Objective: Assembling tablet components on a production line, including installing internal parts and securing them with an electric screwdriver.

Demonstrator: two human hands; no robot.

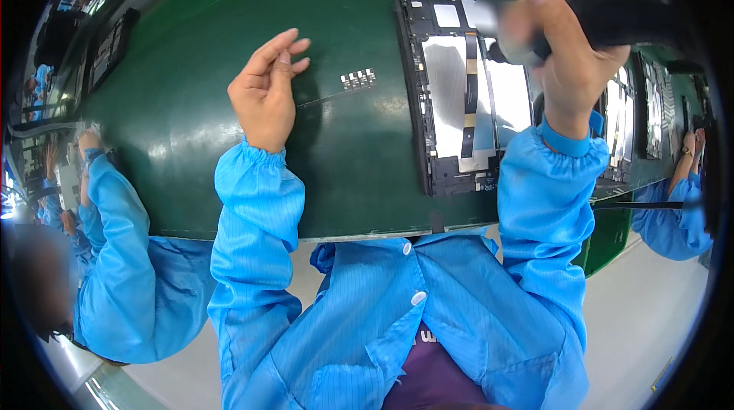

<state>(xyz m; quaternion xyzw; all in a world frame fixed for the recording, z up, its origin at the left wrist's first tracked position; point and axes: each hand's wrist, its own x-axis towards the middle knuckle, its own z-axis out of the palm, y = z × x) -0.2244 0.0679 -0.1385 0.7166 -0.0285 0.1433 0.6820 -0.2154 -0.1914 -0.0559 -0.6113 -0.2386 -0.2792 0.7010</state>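
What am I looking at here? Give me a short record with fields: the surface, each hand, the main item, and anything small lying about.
Surface: dark green belt
Left hand: open, empty, fingers relaxed, resting on the belt
Right hand: raised, wrapped around a black tool, its tip blurred
Main item: opened flat device, back cover off, silvery panel and ribbon cables showing
Small parts: row of tiny pale pieces between the left hand and the device
Clothing: blue work coat
Nearby: co-workers' blue sleeves on either side
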